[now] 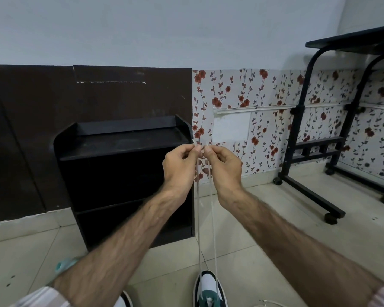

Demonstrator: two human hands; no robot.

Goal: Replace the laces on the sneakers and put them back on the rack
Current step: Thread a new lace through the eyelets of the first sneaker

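Lacing in progress, seen from my head. My left hand [182, 165] and my right hand [223, 166] are raised side by side in front of the black shoe rack [124, 173], each with thumb and forefinger pinched shut on one end of the white lace [198, 229]; the two stiff tips stand just above my fingertips [197, 149]. Both runs of lace drop straight and taut to the sneaker [208, 286] on the tiled floor [264, 218] near the lower edge of the view.

Handling, as I judge it: the lace is light, thin and limp, carrying tension only when pulled, and likely to slide between dry fingers, so my grip belongs close to the hard tips, which alone are stiff enough to steer through an eyelet. The sneaker is light enough to lift or tip if I pull too hard; I would take it by the heel or the sides.

Not legible: the eyelets and the point where the lace enters the shoe are cut off by the frame edge. A second shoe [125, 299] shows only as a sliver beside my left forearm. A pale strand [266, 303] lies at the bottom right; whether it is the old lace I cannot tell. The rack's lower shelves are too dark to read.
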